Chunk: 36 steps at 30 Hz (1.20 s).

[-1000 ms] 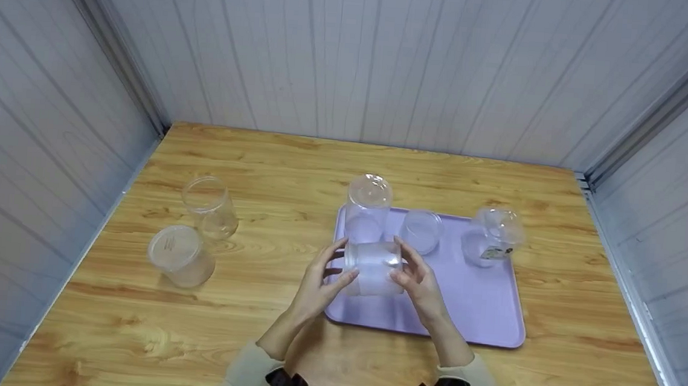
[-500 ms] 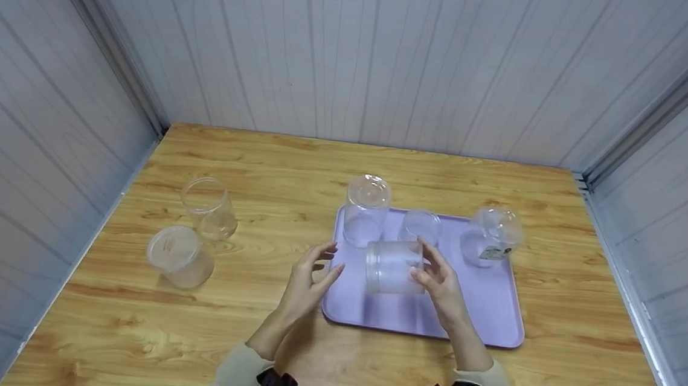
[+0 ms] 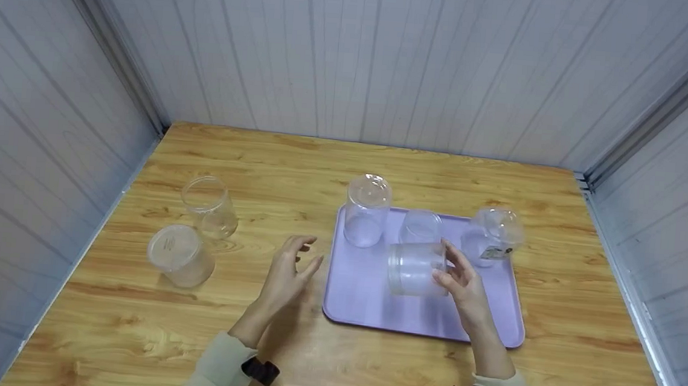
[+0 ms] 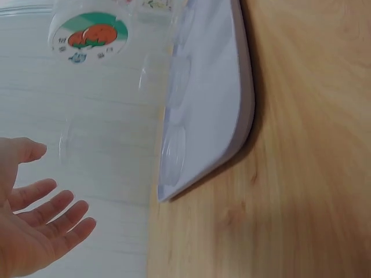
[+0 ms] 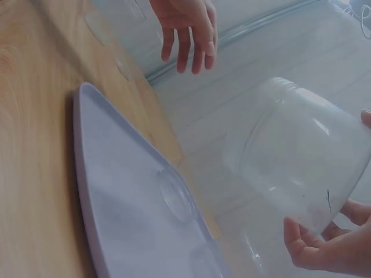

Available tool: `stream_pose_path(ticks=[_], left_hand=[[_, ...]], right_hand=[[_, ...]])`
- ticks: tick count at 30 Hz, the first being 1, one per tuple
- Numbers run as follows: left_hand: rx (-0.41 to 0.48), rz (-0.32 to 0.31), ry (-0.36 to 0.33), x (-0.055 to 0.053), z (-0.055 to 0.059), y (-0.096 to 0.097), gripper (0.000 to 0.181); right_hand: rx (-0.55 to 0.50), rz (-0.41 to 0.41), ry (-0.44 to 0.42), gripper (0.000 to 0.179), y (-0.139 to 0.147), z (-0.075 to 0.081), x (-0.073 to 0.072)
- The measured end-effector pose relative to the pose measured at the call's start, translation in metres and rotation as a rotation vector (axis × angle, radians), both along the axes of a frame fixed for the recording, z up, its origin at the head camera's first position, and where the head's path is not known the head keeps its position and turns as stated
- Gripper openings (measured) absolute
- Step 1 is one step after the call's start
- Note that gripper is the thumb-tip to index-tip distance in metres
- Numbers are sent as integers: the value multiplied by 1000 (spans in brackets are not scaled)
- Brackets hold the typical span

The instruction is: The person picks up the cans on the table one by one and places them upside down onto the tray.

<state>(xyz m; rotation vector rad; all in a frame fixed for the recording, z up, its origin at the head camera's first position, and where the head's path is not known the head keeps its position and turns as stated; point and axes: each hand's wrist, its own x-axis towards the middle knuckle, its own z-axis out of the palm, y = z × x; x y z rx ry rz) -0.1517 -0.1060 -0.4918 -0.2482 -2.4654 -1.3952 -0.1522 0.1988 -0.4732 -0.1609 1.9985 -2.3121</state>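
Note:
My right hand (image 3: 464,289) grips a clear plastic jar (image 3: 416,269) by its base end, thumb on the near side. The jar lies sideways above the lilac tray (image 3: 360,306), its ridged end towards the left. In the right wrist view the fingertips curl round the lower end of the jar (image 5: 307,156). My left hand (image 3: 285,274) is held over the wood left of the tray, fingers spread and loosely bent, holding nothing. In the left wrist view a round green and orange sticker (image 4: 93,36) shows on a clear container beyond the left hand (image 4: 40,220).
On the tray stand a tall clear jar (image 3: 367,213), a shorter clear container (image 3: 421,226) behind the held jar, and a clear jar with a small label (image 3: 492,236). At left are an open-topped clear jar (image 3: 210,208) and a lidded one (image 3: 182,257). Panel walls surround the table.
At first both hands held the jar. The left hand has let go and moved left, off the tray, while the right hand has carried the jar to the right.

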Motion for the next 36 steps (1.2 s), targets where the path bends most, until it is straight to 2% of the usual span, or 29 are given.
stream_pose_path(ticks=[8, 17, 24, 28, 36], left_hand=[[-74, 75, 15, -7, 8, -22, 33], [-168, 95, -69, -13, 19, -46, 39], [-255, 108, -76, -20, 26, -66, 40], [-308, 96, -82, -24, 31, -77, 41], [-396, 133, -114, -30, 34, -97, 44]], right_hand=[[66, -50, -16, 61, 10, 3, 2], [143, -96, -58, 62, 26, 5, 6], [232, -112, -99, 67, 38, 5, 7], [258, -129, -80, 68, 42, 4, 7], [305, -136, -41, 69, 48, 1, 6]])
